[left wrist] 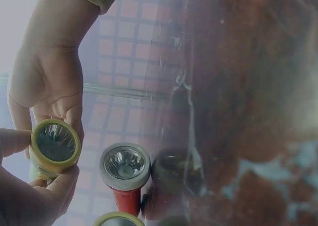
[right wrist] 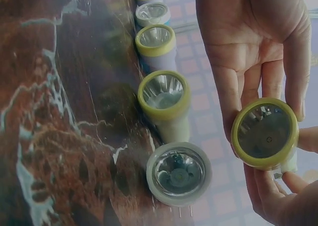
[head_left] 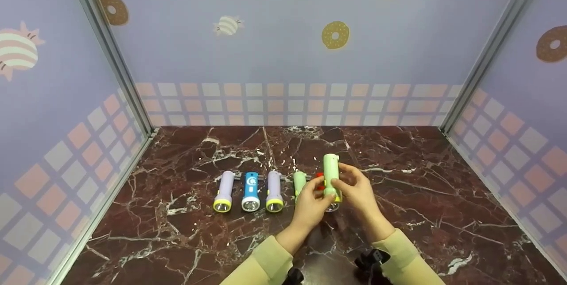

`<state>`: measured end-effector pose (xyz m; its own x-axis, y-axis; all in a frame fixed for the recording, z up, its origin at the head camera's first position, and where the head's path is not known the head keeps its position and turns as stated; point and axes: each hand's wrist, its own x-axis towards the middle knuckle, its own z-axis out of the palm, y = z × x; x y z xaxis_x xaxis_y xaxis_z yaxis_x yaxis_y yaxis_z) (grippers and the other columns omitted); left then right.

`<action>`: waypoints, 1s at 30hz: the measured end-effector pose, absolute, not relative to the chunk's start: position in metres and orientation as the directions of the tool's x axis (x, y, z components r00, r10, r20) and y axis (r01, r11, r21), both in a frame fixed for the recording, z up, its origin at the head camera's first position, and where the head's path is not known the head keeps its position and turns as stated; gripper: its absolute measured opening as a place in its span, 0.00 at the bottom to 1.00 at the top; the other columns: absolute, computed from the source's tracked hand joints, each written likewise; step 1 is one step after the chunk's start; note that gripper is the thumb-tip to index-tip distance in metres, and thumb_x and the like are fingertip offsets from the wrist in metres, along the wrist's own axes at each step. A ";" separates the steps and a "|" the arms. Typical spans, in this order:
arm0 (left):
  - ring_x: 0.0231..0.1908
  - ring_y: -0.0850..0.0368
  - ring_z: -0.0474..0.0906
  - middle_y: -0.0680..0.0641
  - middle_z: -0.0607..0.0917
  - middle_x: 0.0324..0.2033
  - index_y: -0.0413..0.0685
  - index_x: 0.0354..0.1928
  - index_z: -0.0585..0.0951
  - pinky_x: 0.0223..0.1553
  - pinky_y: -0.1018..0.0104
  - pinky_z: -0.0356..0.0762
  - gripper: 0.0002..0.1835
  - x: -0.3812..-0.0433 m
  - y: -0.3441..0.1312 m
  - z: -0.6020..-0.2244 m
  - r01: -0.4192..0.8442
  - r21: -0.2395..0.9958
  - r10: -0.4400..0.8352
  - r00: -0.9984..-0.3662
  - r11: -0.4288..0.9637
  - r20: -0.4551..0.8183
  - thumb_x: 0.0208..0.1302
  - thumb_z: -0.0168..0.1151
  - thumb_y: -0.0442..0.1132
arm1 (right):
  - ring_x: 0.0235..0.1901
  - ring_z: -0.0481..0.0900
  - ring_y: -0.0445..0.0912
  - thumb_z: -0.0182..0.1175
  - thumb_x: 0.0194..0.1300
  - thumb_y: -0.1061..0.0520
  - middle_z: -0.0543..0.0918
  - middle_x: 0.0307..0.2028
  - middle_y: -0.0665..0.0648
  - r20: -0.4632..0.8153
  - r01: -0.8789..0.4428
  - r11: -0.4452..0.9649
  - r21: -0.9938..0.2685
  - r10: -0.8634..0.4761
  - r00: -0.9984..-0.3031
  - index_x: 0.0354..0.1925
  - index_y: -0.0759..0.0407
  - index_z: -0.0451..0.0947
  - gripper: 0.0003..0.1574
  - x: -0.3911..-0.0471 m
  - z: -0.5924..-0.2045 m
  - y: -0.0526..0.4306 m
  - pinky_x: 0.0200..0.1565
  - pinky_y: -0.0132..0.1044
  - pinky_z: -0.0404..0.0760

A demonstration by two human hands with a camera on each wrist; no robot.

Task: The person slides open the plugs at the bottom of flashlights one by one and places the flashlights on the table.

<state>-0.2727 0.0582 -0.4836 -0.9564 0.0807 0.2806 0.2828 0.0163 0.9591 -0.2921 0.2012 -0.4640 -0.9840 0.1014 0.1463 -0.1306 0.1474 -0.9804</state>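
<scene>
Both hands hold a pale green flashlight (head_left: 331, 169) with a yellow-rimmed lens, raised above the table. My left hand (head_left: 311, 203) pinches it low on the left side, and my right hand (head_left: 358, 189) grips it from the right. In both wrist views its lens faces the cameras, with fingers and thumbs round the body. Behind the hands lies a red flashlight (left wrist: 128, 200) with a grey-white rim, mostly hidden in the head view. Another green flashlight (head_left: 299, 179) lies beside it, partly covered by the left hand.
Further left in the row lie a purple flashlight (head_left: 274, 186), a blue flashlight (head_left: 251, 186) with a white head, and another purple flashlight (head_left: 226, 185), lenses toward me. The dark red marbled table (head_left: 177, 236) is enclosed by patterned panels (head_left: 274, 63) at the back and sides.
</scene>
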 end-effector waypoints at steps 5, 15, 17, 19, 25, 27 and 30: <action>0.52 0.37 0.84 0.29 0.79 0.57 0.25 0.64 0.73 0.54 0.56 0.87 0.30 -0.272 0.055 -0.488 0.285 0.959 0.081 -0.955 0.000 0.284 0.60 0.68 0.28 | 0.49 0.84 0.50 0.66 0.64 0.67 0.84 0.54 0.73 0.140 -0.130 0.115 -0.985 0.085 -0.987 0.67 0.68 0.72 0.34 -0.293 -0.468 0.199 0.41 0.33 0.84; 0.54 0.36 0.83 0.30 0.79 0.57 0.27 0.63 0.73 0.56 0.53 0.85 0.30 -0.270 0.050 -0.493 0.272 0.962 0.088 -0.958 -0.023 0.273 0.58 0.68 0.27 | 0.46 0.85 0.47 0.64 0.63 0.70 0.83 0.54 0.74 0.159 -0.158 0.025 -0.987 0.048 -0.986 0.69 0.69 0.68 0.37 -0.293 -0.477 0.194 0.44 0.32 0.85; 0.54 0.35 0.83 0.29 0.79 0.57 0.26 0.62 0.73 0.56 0.53 0.85 0.30 -0.269 0.048 -0.493 0.276 0.960 0.094 -0.956 -0.036 0.278 0.57 0.68 0.26 | 0.48 0.86 0.49 0.64 0.62 0.70 0.82 0.55 0.74 0.164 -0.163 0.022 -0.986 0.046 -0.985 0.69 0.69 0.67 0.38 -0.293 -0.478 0.193 0.45 0.32 0.84; 0.54 0.34 0.83 0.28 0.79 0.57 0.26 0.62 0.72 0.56 0.53 0.85 0.30 -0.269 0.047 -0.494 0.269 0.962 0.094 -0.957 -0.048 0.273 0.56 0.68 0.25 | 0.49 0.86 0.52 0.65 0.62 0.70 0.82 0.56 0.75 0.170 -0.168 0.030 -0.985 0.050 -0.984 0.69 0.70 0.67 0.38 -0.292 -0.479 0.192 0.46 0.31 0.84; 0.54 0.35 0.83 0.29 0.79 0.57 0.26 0.61 0.72 0.55 0.53 0.86 0.30 -0.268 0.046 -0.493 0.253 0.965 0.102 -0.960 -0.073 0.259 0.54 0.67 0.24 | 0.54 0.85 0.60 0.66 0.62 0.70 0.82 0.57 0.75 0.196 -0.193 0.054 -0.980 0.066 -0.978 0.69 0.69 0.68 0.37 -0.291 -0.481 0.190 0.49 0.30 0.84; 0.54 0.34 0.83 0.29 0.79 0.57 0.27 0.61 0.71 0.56 0.50 0.85 0.30 -0.269 0.045 -0.492 0.258 0.964 0.112 -0.958 -0.071 0.264 0.54 0.67 0.24 | 0.55 0.84 0.61 0.66 0.62 0.70 0.82 0.57 0.75 0.205 -0.202 0.057 -0.978 0.071 -0.976 0.68 0.69 0.69 0.37 -0.290 -0.481 0.190 0.50 0.30 0.84; 0.55 0.33 0.82 0.29 0.78 0.57 0.28 0.60 0.71 0.58 0.46 0.84 0.30 -0.271 0.043 -0.491 0.267 0.962 0.128 -0.954 -0.049 0.271 0.54 0.67 0.24 | 0.57 0.83 0.61 0.66 0.62 0.70 0.81 0.58 0.74 0.220 -0.216 0.057 -0.975 0.076 -0.973 0.68 0.69 0.69 0.37 -0.290 -0.482 0.190 0.51 0.29 0.83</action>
<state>-0.2705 0.0430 -0.4908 -0.9539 0.1281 0.2713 0.2671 -0.0493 0.9624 -0.2902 0.1900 -0.4815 -0.9726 0.0759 0.2195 -0.2156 0.0572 -0.9748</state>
